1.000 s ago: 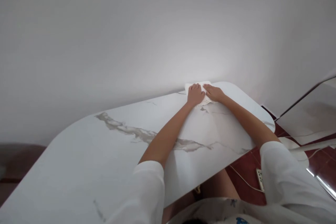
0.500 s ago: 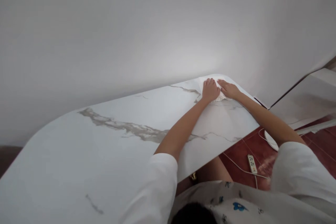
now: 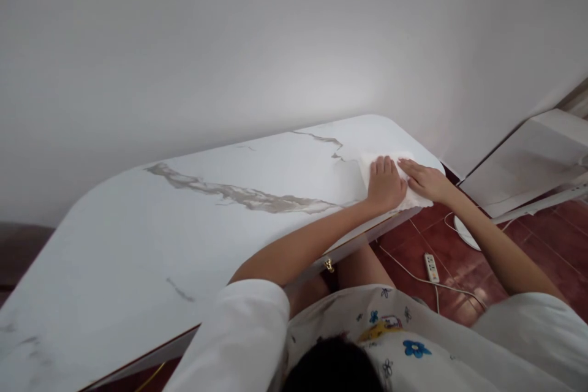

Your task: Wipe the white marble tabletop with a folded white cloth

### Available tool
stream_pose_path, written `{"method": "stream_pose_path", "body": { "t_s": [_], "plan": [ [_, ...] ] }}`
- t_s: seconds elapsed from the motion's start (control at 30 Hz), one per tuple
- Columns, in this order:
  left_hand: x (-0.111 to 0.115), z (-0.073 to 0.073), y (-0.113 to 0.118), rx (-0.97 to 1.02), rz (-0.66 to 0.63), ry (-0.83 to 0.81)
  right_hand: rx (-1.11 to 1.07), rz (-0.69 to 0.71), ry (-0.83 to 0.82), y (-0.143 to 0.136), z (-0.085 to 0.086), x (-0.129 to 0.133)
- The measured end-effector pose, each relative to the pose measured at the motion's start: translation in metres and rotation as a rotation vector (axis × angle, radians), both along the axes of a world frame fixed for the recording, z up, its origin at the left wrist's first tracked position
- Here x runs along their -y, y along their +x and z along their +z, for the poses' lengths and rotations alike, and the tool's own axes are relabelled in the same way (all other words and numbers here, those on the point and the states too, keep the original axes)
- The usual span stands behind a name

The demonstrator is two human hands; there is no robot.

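A thin white wipe (image 3: 412,200), cloth or paper, lies spread on the marble-patterned white tabletop (image 3: 220,239) near its right end. My left hand (image 3: 386,185) presses on the wipe, its fingers flat and pointing toward the wall. Beside it, my right hand (image 3: 425,180) lies on the wipe's right part, with fingers stretched toward the left hand. The two hands almost touch. Both palms are hidden from me. The wipe's lower edge reaches the front edge of the table.
A plain wall (image 3: 229,43) stands behind the table. A gold knob (image 3: 329,265) sticks out from the table's front. On the red tiled floor (image 3: 459,288) lies a power strip (image 3: 430,267) with its cord. A white panel-like object (image 3: 528,162) stands at the right.
Both hands and the wipe have come from the far right corner toward the table's front edge, slightly rightward. My left elbow is bent more, and the view has shifted a little.
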State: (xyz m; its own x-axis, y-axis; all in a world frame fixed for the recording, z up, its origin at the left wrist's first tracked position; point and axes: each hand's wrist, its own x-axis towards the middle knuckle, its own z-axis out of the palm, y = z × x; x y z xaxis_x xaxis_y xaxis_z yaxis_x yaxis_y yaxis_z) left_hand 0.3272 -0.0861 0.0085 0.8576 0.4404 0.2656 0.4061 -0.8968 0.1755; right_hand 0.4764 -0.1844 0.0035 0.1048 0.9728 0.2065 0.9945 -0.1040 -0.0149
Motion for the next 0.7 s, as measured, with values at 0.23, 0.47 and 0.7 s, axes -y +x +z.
{"method": "stream_pose_path", "body": {
  "t_s": [0.23,0.47,0.7],
  "plan": [
    [0.012,-0.004,0.048,0.078,-0.074,0.004,-0.003,-0.075,0.018,0.048,-0.004,0.021],
    [-0.024,-0.003,0.093,0.113,0.013,0.019,-0.052,-0.074,0.032,0.091,-0.006,-0.032],
    [-0.108,-0.007,0.086,0.084,0.138,0.059,-0.104,0.063,0.032,0.094,-0.012,-0.134]
  ]
}}
